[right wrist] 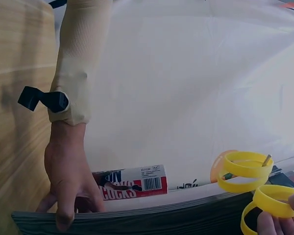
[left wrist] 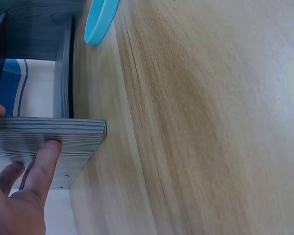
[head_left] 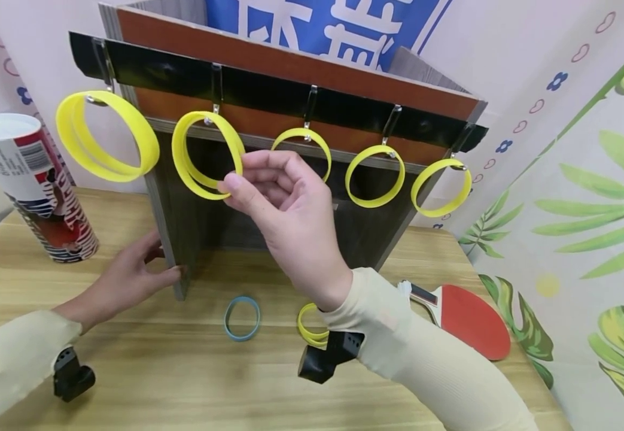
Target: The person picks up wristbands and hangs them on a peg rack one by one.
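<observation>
My right hand (head_left: pixel 303 230) pinches a yellow wristband (head_left: pixel 230 133) between thumb and fingers. That band hangs from the second hook from the left on a black strip (head_left: pixel 161 70), fixed across the front of a wooden box (head_left: pixel 290 55). Other yellow wristbands hang from the hooks on both sides; the leftmost (head_left: pixel 142 134) is doubled like the pinched one. Low on the box's left side panel (head_left: pixel 169 239), my left hand (head_left: pixel 125 281) grips the board, its thumb at the front edge and its fingers on the outer face, as the left wrist view shows.
A blue wristband (head_left: pixel 227 320) and some yellow wristbands (head_left: pixel 302 323), partly covered by my right wrist, lie on the wooden table (head_left: pixel 182 383). A red table tennis paddle (head_left: pixel 473 320) lies at the right. On the left a printed tube can (head_left: pixel 48 191) stands upright.
</observation>
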A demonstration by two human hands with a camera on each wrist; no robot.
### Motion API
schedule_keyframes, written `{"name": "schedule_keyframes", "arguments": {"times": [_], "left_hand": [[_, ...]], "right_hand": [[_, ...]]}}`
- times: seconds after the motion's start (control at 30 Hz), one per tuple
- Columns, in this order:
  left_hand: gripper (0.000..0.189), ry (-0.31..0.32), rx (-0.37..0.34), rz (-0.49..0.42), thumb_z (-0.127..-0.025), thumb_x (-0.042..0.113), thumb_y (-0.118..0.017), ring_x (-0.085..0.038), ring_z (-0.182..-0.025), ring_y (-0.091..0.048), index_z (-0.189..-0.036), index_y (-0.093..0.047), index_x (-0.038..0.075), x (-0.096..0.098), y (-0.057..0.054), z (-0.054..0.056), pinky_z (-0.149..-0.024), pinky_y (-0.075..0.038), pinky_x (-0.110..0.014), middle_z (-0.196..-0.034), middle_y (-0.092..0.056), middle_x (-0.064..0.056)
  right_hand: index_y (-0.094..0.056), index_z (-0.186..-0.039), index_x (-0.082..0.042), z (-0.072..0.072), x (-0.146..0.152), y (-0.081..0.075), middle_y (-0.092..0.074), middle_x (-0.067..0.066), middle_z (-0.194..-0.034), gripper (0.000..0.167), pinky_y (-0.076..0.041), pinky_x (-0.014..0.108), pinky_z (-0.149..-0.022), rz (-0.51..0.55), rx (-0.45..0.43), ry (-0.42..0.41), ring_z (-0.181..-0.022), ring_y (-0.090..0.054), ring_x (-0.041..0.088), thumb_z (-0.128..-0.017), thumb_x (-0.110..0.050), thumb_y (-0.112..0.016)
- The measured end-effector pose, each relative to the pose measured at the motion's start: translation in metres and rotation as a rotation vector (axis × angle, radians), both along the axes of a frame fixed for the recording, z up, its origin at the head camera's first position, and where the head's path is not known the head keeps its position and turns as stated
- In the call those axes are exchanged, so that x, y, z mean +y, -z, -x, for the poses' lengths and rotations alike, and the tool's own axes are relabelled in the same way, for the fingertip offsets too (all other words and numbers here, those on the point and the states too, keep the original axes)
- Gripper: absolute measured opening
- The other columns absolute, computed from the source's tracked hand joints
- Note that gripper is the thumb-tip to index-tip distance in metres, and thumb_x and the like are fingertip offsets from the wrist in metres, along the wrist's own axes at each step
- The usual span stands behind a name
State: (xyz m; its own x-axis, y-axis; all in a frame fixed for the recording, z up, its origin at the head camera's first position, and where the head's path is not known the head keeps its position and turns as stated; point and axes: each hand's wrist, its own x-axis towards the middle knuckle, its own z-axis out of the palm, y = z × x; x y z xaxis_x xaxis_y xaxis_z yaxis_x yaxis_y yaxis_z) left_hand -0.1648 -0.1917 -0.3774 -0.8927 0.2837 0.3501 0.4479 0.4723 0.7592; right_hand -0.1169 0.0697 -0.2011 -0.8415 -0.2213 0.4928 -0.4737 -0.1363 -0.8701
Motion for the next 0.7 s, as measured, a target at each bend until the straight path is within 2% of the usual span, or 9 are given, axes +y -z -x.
{"name": "schedule_keyframes", "arguments": {"times": [0.2, 0.4, 0.5, 0.63, 0.7], "left_hand": [[0.073, -0.002, -0.004, 0.002, -0.094, 0.000, -0.073, 0.018, -0.108, -0.053, -0.159, -0.041, 0.008, 0.0004, -0.0017, 0.0005, -0.090, -0.043, 0.000, -0.148, -0.058, -0.028], [0.073, -0.012, -0.005, 0.004, -0.093, 0.000, -0.073, 0.018, -0.106, -0.053, -0.159, -0.042, 0.007, 0.0006, -0.0011, 0.0009, -0.088, -0.045, 0.000, -0.146, -0.059, -0.028], [0.074, -0.011, -0.004, 0.002, -0.093, 0.001, -0.073, 0.017, -0.106, -0.053, -0.159, -0.041, 0.008, 0.0009, -0.0011, 0.0006, -0.087, -0.046, -0.001, -0.147, -0.058, -0.028], [0.074, -0.013, -0.013, 0.011, -0.094, 0.002, -0.073, 0.016, -0.107, -0.053, -0.160, -0.040, 0.009, 0.0006, -0.0014, -0.0002, -0.087, -0.046, -0.002, -0.148, -0.058, -0.028], [0.073, -0.014, -0.015, 0.013, -0.094, 0.002, -0.073, 0.016, -0.107, -0.053, -0.160, -0.040, 0.009, 0.0003, -0.0014, -0.0004, -0.087, -0.046, -0.002, -0.148, -0.058, -0.027]], "right_hand": [[-0.059, -0.121, 0.009, 0.0022, 0.0019, 0.0029, -0.070, 0.031, -0.114, 0.028, -0.065, 0.042, -0.091, -0.021, 0.004, -0.017, -0.095, -0.073, 0.019, -0.095, 0.007, -0.069], [-0.059, -0.122, 0.009, 0.0044, 0.0028, 0.0036, -0.071, 0.031, -0.115, 0.029, -0.065, 0.040, -0.091, -0.064, 0.035, -0.008, -0.099, -0.073, 0.039, -0.095, 0.006, -0.069], [-0.059, -0.122, 0.008, 0.0054, 0.0038, 0.0039, -0.072, 0.030, -0.114, 0.029, -0.065, 0.040, -0.091, -0.079, 0.040, -0.003, -0.097, -0.074, 0.037, -0.095, 0.006, -0.070], [-0.060, -0.121, 0.008, 0.0061, 0.0045, 0.0047, -0.072, 0.030, -0.112, 0.029, -0.065, 0.039, -0.092, -0.084, 0.033, 0.002, -0.092, -0.076, 0.026, -0.094, 0.005, -0.071], [-0.060, -0.120, 0.008, 0.0061, 0.0051, 0.0057, -0.072, 0.030, -0.111, 0.028, -0.065, 0.039, -0.092, -0.091, 0.034, -0.001, -0.092, -0.076, 0.025, -0.094, 0.005, -0.071]]}}
